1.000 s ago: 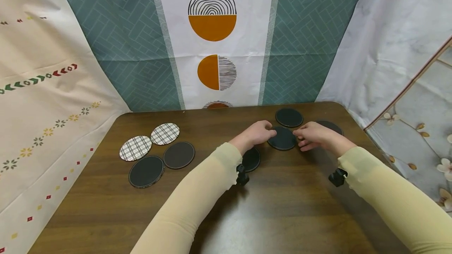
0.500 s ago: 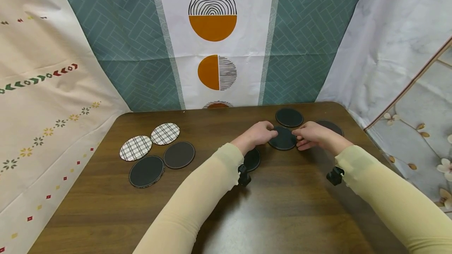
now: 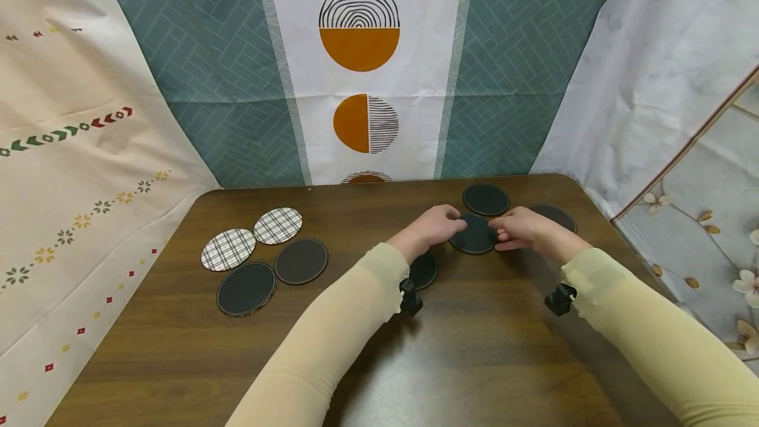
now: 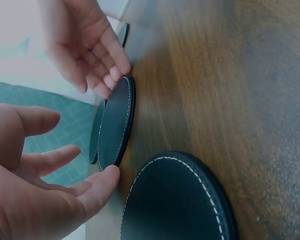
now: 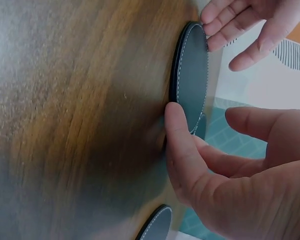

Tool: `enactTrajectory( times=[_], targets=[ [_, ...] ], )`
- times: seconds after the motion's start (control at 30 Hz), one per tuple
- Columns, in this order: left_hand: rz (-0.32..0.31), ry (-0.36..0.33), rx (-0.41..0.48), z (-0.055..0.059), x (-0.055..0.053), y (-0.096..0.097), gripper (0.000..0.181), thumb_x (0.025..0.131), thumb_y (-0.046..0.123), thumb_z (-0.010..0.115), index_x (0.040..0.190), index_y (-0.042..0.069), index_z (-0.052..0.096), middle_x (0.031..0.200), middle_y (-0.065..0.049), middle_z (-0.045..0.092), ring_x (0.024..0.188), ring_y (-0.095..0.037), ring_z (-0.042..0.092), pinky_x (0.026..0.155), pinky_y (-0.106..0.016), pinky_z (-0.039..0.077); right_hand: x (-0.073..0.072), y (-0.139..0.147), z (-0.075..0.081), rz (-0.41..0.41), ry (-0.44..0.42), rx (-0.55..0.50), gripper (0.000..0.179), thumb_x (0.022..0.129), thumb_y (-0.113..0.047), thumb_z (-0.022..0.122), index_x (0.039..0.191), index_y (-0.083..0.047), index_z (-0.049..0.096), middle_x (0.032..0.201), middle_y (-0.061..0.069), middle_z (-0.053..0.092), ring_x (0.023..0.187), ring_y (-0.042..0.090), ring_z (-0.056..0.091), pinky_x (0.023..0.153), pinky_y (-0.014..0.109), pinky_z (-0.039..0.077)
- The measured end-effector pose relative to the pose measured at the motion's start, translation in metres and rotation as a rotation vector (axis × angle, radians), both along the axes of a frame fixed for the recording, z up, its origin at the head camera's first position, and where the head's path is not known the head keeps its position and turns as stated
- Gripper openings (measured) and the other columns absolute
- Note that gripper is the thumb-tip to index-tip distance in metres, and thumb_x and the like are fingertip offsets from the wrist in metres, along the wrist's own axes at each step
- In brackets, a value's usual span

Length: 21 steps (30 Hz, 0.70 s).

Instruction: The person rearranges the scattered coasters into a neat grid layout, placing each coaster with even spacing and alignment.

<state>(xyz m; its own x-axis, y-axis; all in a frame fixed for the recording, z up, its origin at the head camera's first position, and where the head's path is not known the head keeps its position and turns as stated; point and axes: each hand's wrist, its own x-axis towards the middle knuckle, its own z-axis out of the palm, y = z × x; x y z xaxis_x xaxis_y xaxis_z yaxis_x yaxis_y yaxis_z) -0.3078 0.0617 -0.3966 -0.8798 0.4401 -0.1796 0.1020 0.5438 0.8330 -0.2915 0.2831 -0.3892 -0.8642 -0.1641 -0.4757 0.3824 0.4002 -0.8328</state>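
A round black coaster with pale stitching round its edge (image 3: 473, 236) lies flat on the table between my hands. My left hand (image 3: 435, 224) touches its left edge with the fingertips, thumb held apart above. On the opposite edge rest the fingertips of my right hand (image 3: 524, 228), its thumb also raised off the coaster in the right wrist view. Neither hand's fingers wrap round the coaster. Just behind it lies another black coaster (image 3: 485, 199). A third (image 3: 423, 270) is partly hidden by my left wrist, and a dark one (image 3: 554, 216) sits beyond my right hand.
On the left of the brown table (image 3: 474, 361) lie two plaid coasters, one nearer (image 3: 228, 250) and one farther (image 3: 277, 225). In front of them are a black coaster (image 3: 246, 288) and a dark brown one (image 3: 300, 261). Patterned cloths (image 3: 510, 84) hang round the table's back and sides.
My right hand has shifted slightly left along the coaster's edge. The left hand and the coasters stay nearly where they were.
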Motion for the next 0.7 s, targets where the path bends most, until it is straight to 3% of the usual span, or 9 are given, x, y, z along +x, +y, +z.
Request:
enactTrajectory(
  times=[0.2, 0.43, 0.7],
  targets=[
    [-0.002, 0.012, 0.021, -0.001, 0.0, -0.002, 0.044, 0.102, 0.028, 0.061, 0.139, 0.005, 0.057, 0.14, -0.01, 0.056, 0.123, -0.025, 0.055, 0.098, -0.04, 0.047, 0.002, -0.003, 0.002, -0.016, 0.007, -0.004, 0.03, 0.107, -0.016, 0.047, 0.119, 0.011, 0.048, 0.082, 0.005, 0.048, 0.073, 0.011, 0.056, 0.099, 0.045, 0.049],
    [0.006, 0.012, 0.035, -0.001, -0.002, -0.013, 0.045, 0.101, 0.03, 0.061, 0.14, 0.006, 0.057, 0.143, -0.009, 0.054, 0.125, -0.025, 0.054, 0.1, -0.041, 0.046, 0.001, -0.011, 0.002, -0.032, -0.005, -0.044, 0.052, 0.107, -0.017, 0.048, 0.144, 0.017, 0.034, 0.106, 0.015, 0.042, 0.089, 0.019, 0.058, 0.1, 0.043, 0.049],
    [0.034, 0.031, 0.043, 0.004, -0.001, -0.029, 0.047, 0.101, 0.032, 0.062, 0.14, 0.008, 0.057, 0.145, -0.009, 0.052, 0.13, -0.024, 0.051, 0.103, -0.042, 0.044, -0.002, -0.024, 0.009, -0.022, 0.011, -0.067, 0.054, 0.107, -0.017, 0.048, 0.146, 0.017, 0.031, 0.101, 0.012, 0.044, 0.083, 0.016, 0.062, 0.099, 0.042, 0.05]
  ],
)
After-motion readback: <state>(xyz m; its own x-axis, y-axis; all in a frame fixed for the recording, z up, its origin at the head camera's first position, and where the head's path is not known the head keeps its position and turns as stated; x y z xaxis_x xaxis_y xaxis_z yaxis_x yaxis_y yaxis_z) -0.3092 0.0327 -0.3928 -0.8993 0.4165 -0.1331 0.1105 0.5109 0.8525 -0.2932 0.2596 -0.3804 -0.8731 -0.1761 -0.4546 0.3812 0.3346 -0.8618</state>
